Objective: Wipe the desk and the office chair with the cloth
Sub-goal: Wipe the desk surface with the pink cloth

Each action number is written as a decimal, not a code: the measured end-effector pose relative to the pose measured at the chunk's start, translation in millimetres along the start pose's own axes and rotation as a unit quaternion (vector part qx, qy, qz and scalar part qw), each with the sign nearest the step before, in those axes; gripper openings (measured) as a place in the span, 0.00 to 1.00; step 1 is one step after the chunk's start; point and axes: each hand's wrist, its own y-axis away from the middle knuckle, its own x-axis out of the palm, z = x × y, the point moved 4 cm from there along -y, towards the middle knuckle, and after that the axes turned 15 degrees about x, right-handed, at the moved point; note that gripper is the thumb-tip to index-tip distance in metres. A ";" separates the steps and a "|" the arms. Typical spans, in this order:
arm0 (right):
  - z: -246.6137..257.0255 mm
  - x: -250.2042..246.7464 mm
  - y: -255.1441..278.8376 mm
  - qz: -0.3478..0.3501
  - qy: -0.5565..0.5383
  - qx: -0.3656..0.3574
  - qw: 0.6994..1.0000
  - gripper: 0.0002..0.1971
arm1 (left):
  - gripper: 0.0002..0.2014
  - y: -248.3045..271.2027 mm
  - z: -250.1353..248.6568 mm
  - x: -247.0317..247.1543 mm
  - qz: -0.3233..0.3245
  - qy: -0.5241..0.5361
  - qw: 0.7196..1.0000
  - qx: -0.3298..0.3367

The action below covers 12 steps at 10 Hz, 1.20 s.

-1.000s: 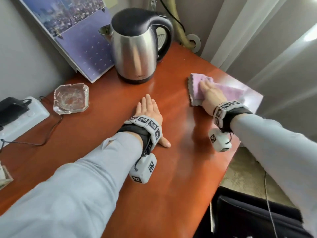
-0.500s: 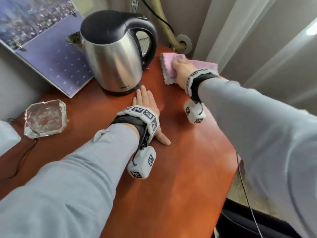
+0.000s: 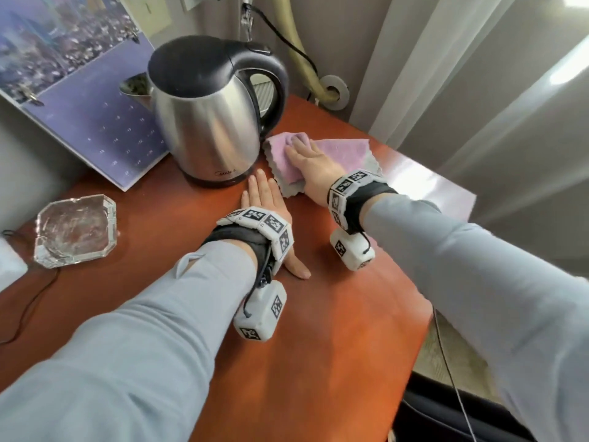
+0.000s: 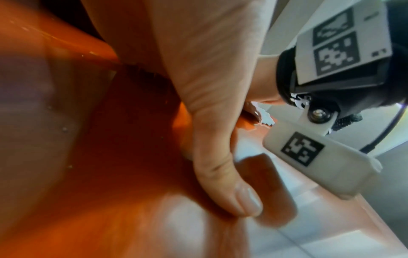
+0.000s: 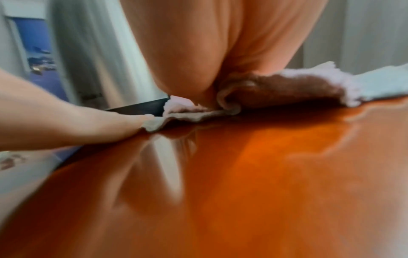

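A pink cloth [image 3: 338, 151] lies flat on the glossy reddish-brown desk [image 3: 318, 330], right beside the base of the kettle. My right hand [image 3: 306, 156] presses down on the cloth with straight fingers; in the right wrist view the palm sits on the bunched cloth [image 5: 276, 90]. My left hand [image 3: 266, 194] rests flat on the desk just in front of the kettle, fingers straight, thumb [image 4: 223, 178] spread out to the side. The cloth's near corner almost touches the left hand. A dark office chair [image 3: 446, 416] shows at the lower right, below the desk edge.
A steel electric kettle [image 3: 207, 122] stands at the back of the desk, with a calendar [image 3: 79, 100] leaning on the wall to its left. A glass ashtray [image 3: 76, 229] sits at the left, near a cable. Curtains [image 3: 462, 74] hang on the right beyond the desk edge.
My right hand has slid the cloth from the desk's right edge to the back corner, then left and nearer, up against the kettle. The left hand has stayed flat in place.
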 end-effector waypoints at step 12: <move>211.1 136.1 260.3 0.071 -0.033 -0.167 0.983 0.41 | 0.51 321.2 119.5 117.3 0.001 -0.041 0.998 -0.047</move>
